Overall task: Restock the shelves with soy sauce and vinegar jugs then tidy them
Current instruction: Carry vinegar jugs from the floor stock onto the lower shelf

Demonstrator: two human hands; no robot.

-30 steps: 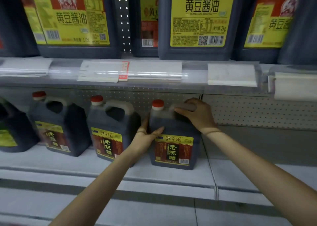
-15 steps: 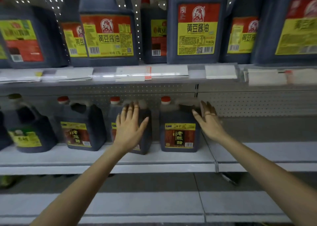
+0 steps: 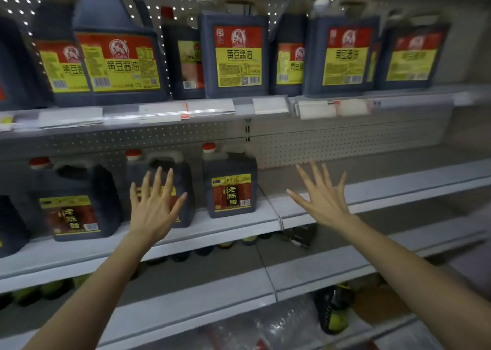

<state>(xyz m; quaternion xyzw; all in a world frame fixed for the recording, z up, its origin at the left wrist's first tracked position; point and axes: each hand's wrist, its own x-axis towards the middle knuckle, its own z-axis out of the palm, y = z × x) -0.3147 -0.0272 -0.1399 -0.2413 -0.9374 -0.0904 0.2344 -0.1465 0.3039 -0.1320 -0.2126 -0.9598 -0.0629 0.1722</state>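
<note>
Both hands, left hand (image 3: 152, 211) and right hand (image 3: 322, 201), spread and empty; next vinegar jug (image 3: 230, 183) should be gripped by handle, label forward

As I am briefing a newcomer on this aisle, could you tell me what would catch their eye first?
Two open hands with spread fingers, holding nothing, fill the foreground: the left hand before the vinegar jugs on the middle shelf, the right hand further right. Above, on the upper shelf, dark soy sauce jugs with bright yellow-and-red labels stand in a row.
</note>
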